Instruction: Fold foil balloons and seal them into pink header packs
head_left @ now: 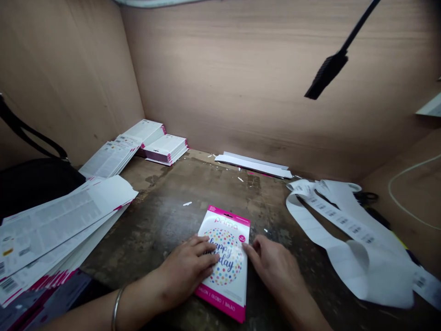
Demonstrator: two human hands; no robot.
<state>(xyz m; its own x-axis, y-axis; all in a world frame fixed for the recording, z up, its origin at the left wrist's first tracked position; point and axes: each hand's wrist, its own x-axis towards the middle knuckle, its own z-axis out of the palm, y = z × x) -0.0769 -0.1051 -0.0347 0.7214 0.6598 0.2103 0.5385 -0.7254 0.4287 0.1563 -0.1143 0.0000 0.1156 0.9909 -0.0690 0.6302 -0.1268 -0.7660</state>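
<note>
A white and pink balloon packet [225, 225] lies face up on the worktop in front of me. It reads "prima" and "Happy Birthday" over a ring of coloured dots, and more than one layer shows at its lower right edge. Across its left side rests my left hand [188, 266], fingers stretched flat over the print and the thumb hidden. My right hand [275, 264] is at the packet's right edge, its fingers curled in and the thumb pressed against the border. Whether anything small is inside those curled fingers cannot be seen.
Fanned printed cards [65, 216] lie at the left, near a black bag [37, 184]. Stacked packets [165, 147] stand in the back left corner. White strips [255, 164] lie along the back wall. A curling barcode label roll [344, 230] spreads on the right. A black cable end [327, 73] hangs overhead.
</note>
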